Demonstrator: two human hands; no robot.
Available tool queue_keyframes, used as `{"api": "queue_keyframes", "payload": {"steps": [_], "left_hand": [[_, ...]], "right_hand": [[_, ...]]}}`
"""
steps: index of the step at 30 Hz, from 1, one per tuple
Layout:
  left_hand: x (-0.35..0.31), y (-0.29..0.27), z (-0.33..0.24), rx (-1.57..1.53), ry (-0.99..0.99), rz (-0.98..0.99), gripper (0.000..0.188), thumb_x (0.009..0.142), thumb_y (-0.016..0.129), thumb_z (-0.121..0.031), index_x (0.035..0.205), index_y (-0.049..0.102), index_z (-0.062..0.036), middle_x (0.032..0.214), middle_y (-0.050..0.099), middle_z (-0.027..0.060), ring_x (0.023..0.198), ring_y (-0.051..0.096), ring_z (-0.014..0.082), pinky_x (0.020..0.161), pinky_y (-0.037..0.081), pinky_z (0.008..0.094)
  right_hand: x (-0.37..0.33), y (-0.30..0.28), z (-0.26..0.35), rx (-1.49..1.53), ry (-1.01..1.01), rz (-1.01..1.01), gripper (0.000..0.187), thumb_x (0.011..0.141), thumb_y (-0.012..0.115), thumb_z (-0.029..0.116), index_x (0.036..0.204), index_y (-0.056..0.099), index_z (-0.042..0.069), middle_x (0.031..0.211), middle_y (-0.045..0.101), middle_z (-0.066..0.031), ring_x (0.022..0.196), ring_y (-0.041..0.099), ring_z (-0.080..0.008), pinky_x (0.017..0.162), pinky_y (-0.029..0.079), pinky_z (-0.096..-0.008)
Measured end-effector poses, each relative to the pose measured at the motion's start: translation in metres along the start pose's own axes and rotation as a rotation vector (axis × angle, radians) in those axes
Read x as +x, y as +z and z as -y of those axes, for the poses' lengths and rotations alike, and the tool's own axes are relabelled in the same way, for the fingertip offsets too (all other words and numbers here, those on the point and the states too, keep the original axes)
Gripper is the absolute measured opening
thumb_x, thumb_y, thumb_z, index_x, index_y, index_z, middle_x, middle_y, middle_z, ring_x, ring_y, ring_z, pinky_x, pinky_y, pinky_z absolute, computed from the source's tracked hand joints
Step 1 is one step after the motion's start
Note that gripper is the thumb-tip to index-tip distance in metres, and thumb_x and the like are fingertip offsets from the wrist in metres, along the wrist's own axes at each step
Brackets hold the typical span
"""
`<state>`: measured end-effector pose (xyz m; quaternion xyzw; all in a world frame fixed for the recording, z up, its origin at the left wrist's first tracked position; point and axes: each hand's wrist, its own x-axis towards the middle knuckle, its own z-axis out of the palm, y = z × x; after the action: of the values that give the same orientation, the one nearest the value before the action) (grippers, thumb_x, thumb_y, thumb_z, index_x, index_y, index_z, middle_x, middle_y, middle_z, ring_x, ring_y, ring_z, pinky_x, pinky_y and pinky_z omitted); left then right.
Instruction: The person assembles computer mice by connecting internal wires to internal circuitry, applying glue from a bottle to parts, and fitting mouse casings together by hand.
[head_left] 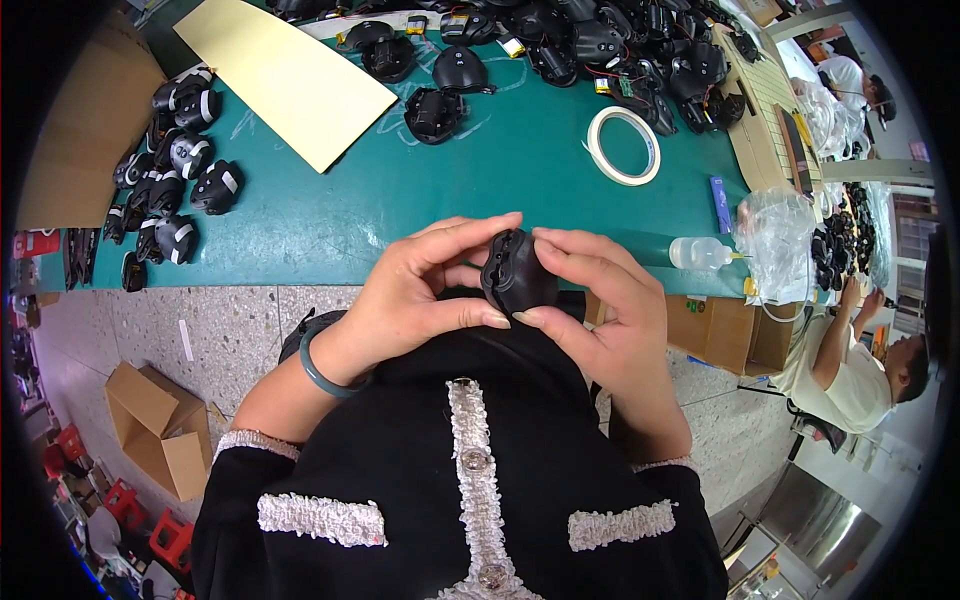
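Between my two hands, just in front of the table's near edge, is a rounded black plastic housing (522, 275) with slots and openings along its left side. My left hand (430, 285) grips its left side between thumb and fingers. On the other side my right hand (605, 300) holds it, fingers at the top and thumb at the lower edge. What the housing has inside is too dark to make out. Similar black housings (461, 70) lie on the green table (330, 225) beyond my hands.
A roll of tape (623, 146), a clear squeeze bottle (700, 253) and a plastic bag (775, 240) are to the right. Housings with white strips (176, 238) stand at left by a yellow sheet (290, 80). An open carton (160, 430) is on the floor; a co-worker (850, 370) sits at right.
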<state>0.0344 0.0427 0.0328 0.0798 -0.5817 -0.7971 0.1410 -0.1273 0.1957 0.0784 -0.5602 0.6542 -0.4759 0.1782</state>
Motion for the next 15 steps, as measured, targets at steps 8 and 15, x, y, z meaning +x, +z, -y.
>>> {"api": "queue_keyframes", "payload": {"steps": [8, 15], "left_hand": [[0.003, 0.001, -0.005, -0.002, 0.018, 0.014, 0.073, 0.079, 0.081, 0.000, 0.144, 0.049, -0.0027, 0.124, 0.053, 0.0084, 0.109, 0.061, 0.0168, 0.093, 0.057, 0.0294], [0.000, 0.003, -0.010, -0.088, -0.103, 0.013, 0.080, 0.076, 0.084, -0.006, 0.146, 0.045, -0.0014, 0.123, 0.055, 0.0060, 0.117, 0.058, 0.0171, 0.102, 0.051, 0.0321]], "right_hand": [[-0.004, 0.003, -0.006, 0.038, -0.020, -0.044, 0.049, 0.071, 0.085, 0.006, 0.117, 0.068, 0.003, 0.119, 0.067, -0.0140, 0.107, 0.068, -0.0279, 0.091, 0.055, -0.0352], [-0.007, 0.005, -0.006, 0.392, 0.184, -0.071, 0.048, 0.073, 0.085, 0.008, 0.118, 0.068, 0.003, 0.118, 0.067, -0.0146, 0.107, 0.068, -0.0262, 0.090, 0.056, -0.0346]]}}
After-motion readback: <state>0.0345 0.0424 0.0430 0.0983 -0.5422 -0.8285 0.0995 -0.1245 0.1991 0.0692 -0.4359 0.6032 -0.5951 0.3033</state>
